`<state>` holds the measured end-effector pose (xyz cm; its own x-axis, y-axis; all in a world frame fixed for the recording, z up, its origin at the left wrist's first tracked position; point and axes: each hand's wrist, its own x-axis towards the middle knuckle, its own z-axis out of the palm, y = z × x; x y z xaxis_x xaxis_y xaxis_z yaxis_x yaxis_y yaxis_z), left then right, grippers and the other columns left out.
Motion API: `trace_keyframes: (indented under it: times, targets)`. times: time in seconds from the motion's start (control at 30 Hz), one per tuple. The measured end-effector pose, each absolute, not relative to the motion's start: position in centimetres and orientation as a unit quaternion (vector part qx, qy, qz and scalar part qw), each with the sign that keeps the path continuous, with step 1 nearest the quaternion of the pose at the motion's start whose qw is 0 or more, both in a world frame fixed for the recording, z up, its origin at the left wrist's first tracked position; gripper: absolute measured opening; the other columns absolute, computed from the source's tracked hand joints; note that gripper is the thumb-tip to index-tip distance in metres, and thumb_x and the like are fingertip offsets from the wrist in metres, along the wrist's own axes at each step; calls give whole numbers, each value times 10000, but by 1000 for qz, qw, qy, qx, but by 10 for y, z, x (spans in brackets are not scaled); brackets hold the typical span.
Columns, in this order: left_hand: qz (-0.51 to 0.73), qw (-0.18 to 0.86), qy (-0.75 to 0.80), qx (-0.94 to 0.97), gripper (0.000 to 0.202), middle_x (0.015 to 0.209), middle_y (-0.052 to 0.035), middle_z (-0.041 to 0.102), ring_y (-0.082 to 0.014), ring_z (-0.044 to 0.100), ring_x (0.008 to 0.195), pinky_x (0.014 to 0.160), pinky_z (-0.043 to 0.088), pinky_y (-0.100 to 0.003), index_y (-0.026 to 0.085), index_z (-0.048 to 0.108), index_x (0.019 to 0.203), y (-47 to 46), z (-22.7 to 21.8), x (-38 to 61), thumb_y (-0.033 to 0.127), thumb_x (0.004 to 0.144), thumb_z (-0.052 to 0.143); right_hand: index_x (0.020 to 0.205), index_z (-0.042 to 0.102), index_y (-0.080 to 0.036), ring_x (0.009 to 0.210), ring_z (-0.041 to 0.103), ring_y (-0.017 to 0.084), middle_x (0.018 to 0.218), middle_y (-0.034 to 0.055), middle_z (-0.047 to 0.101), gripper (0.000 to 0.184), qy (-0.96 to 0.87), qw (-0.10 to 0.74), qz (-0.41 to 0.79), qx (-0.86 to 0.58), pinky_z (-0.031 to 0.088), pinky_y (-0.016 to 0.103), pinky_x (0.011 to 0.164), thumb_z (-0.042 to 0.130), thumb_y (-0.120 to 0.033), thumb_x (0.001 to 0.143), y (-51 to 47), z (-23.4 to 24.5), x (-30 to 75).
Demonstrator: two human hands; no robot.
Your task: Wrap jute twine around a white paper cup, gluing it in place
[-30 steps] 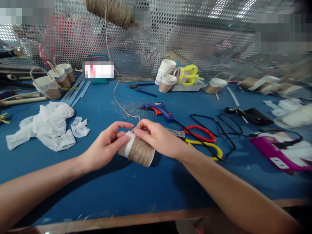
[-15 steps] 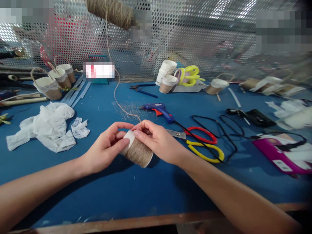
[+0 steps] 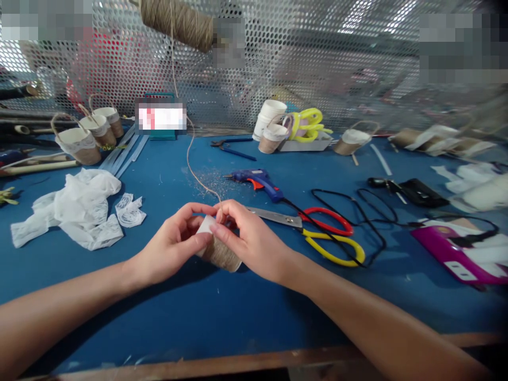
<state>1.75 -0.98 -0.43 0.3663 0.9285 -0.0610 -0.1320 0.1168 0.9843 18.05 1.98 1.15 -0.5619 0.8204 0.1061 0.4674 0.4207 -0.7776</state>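
Observation:
Between my two hands is a white paper cup (image 3: pixel 220 255), tilted on its side and partly wrapped in brown twine. My left hand (image 3: pixel 174 238) grips its bare white end, thumb on the near side and fingers curled behind. My right hand (image 3: pixel 248 238) is closed at the cup's upper side, thumb and fingers pinching the twine (image 3: pixel 204 185) against it. That strand runs up from my right fingers to a large twine spool (image 3: pixel 178 22) hanging above the bench. My right hand covers much of the wrapped part.
Beyond my hands lies a blue glue gun (image 3: pixel 257 180), its black cord looping right past scissors (image 3: pixel 333 235) with red and yellow handles. White lace (image 3: pixel 79 211) is heaped at left. Pliers (image 3: pixel 234 148), small handled cups (image 3: pixel 81 145) and a purple pouch (image 3: pixel 456 256) are around the bench.
My right hand has shifted slightly left along the cup, covering more of the wrapped part and uncovering more of the scissor blade. The twine's lower end has moved left with it.

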Motion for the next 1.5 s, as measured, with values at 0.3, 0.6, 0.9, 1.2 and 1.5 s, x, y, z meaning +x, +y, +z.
trace_keyframes:
  times: [0.3, 0.6, 0.9, 1.2, 1.5]
  targets:
    - [400, 636, 404, 521, 311, 678, 37, 510, -75, 432, 573, 528, 337, -198, 142, 456, 995, -9, -4, 18, 162, 707, 572, 760, 382, -212, 756, 496, 137, 881, 39, 501, 117, -835, 242, 306, -389, 424, 310, 717, 465, -235, 839, 22, 6, 181]
    - [403, 620, 381, 555, 542, 769, 12, 570, -89, 496, 624, 543, 363, -206, 200, 340, 1251, -11, -8, 17, 121, 756, 546, 807, 513, -184, 808, 557, 141, 856, 34, 584, 61, -780, 250, 401, -410, 450, 298, 757, 512, -244, 816, 29, 13, 180]
    - [382, 601, 413, 568, 335, 640, 49, 522, -92, 476, 569, 533, 344, -215, 152, 425, 1042, -15, -4, 21, 169, 729, 544, 806, 531, -163, 742, 582, 153, 812, 45, 620, 279, -746, 230, 449, -435, 470, 301, 681, 627, -406, 709, 42, 14, 180]
    - [377, 593, 433, 565, 334, 714, 14, 601, -144, 590, 662, 625, 439, -268, 170, 407, 1022, -14, -1, 20, 203, 725, 556, 735, 568, -175, 828, 590, 245, 835, 110, 635, 70, -752, 166, 144, -621, 433, 349, 717, 600, -228, 703, 97, 26, 240]
    - [376, 467, 472, 647, 290, 812, -28, 636, -143, 593, 719, 637, 438, -249, 173, 407, 1098, -8, -10, 13, 242, 827, 483, 784, 540, -158, 674, 609, 223, 671, 78, 629, 124, -702, 182, 190, -662, 438, 311, 588, 582, -176, 668, 107, 7, 249]
